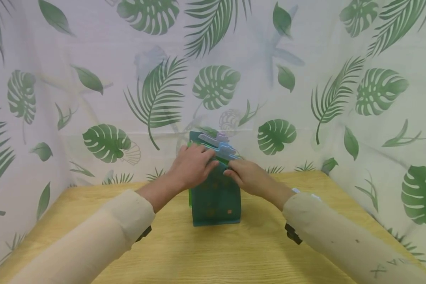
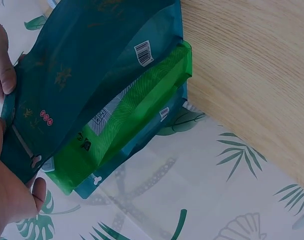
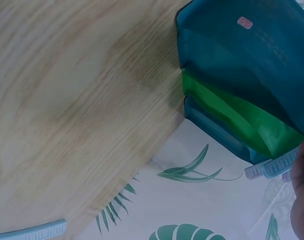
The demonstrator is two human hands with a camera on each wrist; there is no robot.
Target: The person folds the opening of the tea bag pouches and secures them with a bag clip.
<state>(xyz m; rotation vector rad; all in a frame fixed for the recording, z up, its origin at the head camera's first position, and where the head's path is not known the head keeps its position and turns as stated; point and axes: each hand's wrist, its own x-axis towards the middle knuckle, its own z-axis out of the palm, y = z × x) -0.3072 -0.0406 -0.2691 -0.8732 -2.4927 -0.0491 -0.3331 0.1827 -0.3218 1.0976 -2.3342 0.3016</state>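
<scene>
A dark teal stand-up pouch point(image 1: 215, 201) is upright on the wooden table. My left hand point(image 1: 193, 165) grips its top edge on the left, fingers over the top and thumb at the front. On the right, my right hand point(image 1: 252, 177) pinches the same edge. Directly behind stands a bright green pouch point(image 2: 137, 115), with another teal pouch point(image 2: 164, 114) behind that. A blue sealing clip point(image 1: 223, 150) and a pale purple clip point(image 1: 214, 139) lie slanted at the tops of the rear pouches. In the right wrist view, the blue clip's end shows beside my right hand point(image 3: 302, 195).
Another light blue clip point(image 3: 32, 230) lies on the table point(image 3: 82, 100), largely behind my right wrist in the head view. A white sheet with green leaf prints point(image 1: 234, 47) hangs behind and at both sides of the table.
</scene>
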